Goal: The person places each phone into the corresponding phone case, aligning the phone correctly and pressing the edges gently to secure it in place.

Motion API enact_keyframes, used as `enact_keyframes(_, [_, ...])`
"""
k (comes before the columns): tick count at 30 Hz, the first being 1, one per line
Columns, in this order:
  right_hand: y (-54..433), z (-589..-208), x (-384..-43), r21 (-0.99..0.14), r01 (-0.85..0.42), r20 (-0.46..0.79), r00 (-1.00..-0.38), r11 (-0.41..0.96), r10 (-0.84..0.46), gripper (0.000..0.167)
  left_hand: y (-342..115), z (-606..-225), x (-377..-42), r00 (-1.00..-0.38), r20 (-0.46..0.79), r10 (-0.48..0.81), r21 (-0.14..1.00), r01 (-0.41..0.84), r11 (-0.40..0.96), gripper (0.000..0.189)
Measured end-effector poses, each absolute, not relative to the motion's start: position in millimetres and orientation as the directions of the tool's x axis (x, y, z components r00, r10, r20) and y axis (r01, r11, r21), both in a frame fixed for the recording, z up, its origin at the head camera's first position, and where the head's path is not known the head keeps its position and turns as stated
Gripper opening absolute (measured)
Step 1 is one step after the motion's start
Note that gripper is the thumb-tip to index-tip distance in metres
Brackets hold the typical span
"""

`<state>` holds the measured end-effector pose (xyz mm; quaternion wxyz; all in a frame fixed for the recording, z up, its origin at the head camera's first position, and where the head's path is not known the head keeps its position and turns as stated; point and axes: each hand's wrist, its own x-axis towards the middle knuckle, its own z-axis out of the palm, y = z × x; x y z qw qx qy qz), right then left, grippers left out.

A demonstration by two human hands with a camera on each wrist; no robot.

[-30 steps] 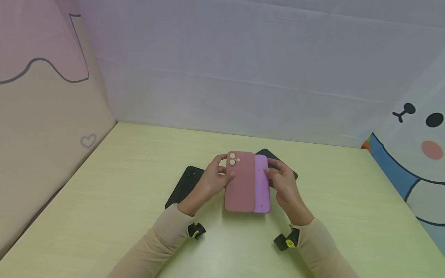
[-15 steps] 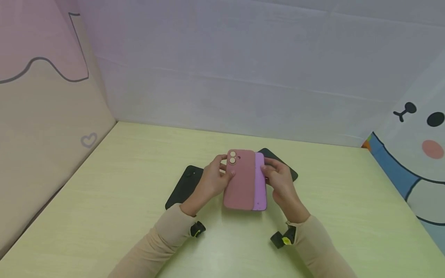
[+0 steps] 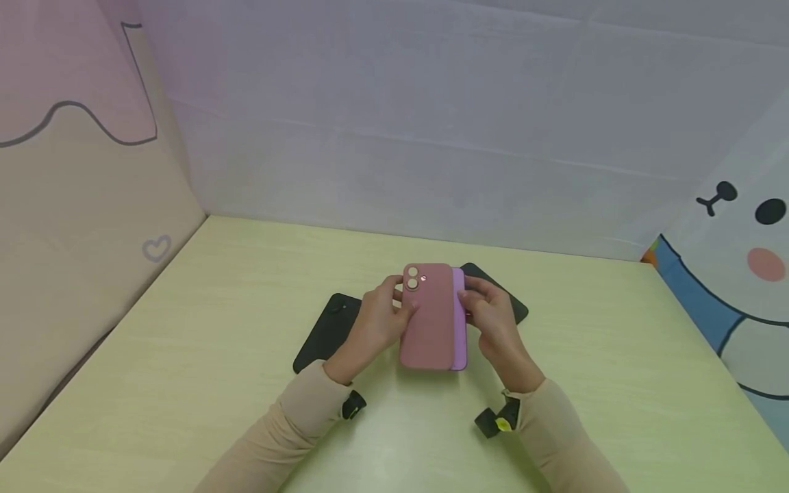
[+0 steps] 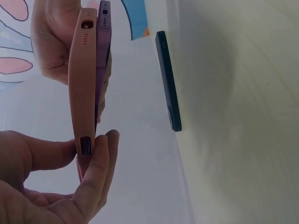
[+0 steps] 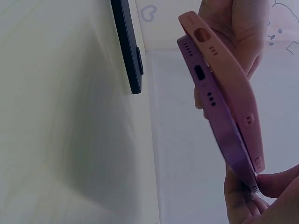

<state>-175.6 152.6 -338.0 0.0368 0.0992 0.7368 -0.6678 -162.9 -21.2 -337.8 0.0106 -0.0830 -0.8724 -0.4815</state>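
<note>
My left hand [image 3: 374,322] pinches a dusty-pink phone case [image 3: 427,322] by its left edge, thumb on the back and fingers behind. Beneath the case lies a purple phone [image 3: 459,322], held at its right edge between the thumb and fingers of my right hand [image 3: 494,320]. In the head view only a narrow purple strip shows past the case. Seen from the right wrist, the case [image 5: 233,79] lies slightly askew over the phone [image 5: 217,109], with a thin gap along one side. Both are upright, raised above the table.
A black phone [image 3: 329,329] lies on the pale wooden table [image 3: 185,383], left of my left hand and partly covered by it. Another dark phone [image 3: 516,308] lies behind my right hand. A cloth wall [image 3: 394,137] rises behind the table.
My right hand has moved left with the purple phone, sliding it farther under the case. The visible purple strip has narrowed. My left hand has barely moved.
</note>
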Motion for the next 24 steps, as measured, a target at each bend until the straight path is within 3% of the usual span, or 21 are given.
enact_keyframes(24, [151.3,-337.7,-174.7,-0.977,0.213,-0.212,-0.977,0.025,0.039,0.037,-18.9,-339.3,-164.6,-0.983,0.073,0.168,0.83,0.153,0.537,0.047])
